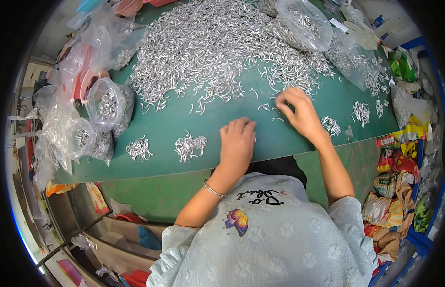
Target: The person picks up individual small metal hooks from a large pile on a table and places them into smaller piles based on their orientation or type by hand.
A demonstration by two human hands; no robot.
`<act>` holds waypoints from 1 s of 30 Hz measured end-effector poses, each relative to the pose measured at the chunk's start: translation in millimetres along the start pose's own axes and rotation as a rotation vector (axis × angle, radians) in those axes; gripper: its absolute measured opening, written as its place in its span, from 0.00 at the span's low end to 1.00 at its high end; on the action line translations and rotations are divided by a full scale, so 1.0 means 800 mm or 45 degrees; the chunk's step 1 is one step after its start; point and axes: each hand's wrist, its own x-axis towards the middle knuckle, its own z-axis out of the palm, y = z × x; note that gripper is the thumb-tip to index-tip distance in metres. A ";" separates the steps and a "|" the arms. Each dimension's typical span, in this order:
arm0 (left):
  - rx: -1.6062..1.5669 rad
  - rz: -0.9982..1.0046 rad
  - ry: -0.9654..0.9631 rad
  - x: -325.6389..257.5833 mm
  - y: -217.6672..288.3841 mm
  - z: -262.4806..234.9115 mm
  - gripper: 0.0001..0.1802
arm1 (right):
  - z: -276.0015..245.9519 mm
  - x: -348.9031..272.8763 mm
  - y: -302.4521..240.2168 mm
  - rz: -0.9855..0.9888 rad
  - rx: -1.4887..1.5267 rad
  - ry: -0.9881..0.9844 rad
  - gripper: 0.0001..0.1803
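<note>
A large heap of small, curved silver metal pieces spreads over the far part of the green table. My left hand rests near the table's front edge, fingers curled down against the surface. A bit of silver shows beside its thumb, but what the fingers enclose is mostly hidden. Farther right, my right hand hovers over the table with thumb and fingers apart, its fingertips slightly blurred. Several loose silver pieces lie just left of it. Small piles sit left of my left hand and right of my right wrist.
Clear plastic bags of silver pieces stand at the table's left and far right. More small piles lie near the left front and right edge. Shelving stands lower left; colourful packages fill the right side.
</note>
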 end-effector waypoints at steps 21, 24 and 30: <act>-0.007 0.075 -0.161 -0.004 0.034 0.025 0.16 | 0.010 0.017 0.011 0.004 -0.365 0.026 0.06; -0.017 0.047 -0.145 -0.001 0.032 0.027 0.16 | -0.006 -0.001 0.010 0.065 -0.344 0.127 0.04; -0.063 -0.035 -0.083 0.019 0.036 0.040 0.21 | -0.002 -0.042 -0.003 -0.016 -0.275 0.025 0.04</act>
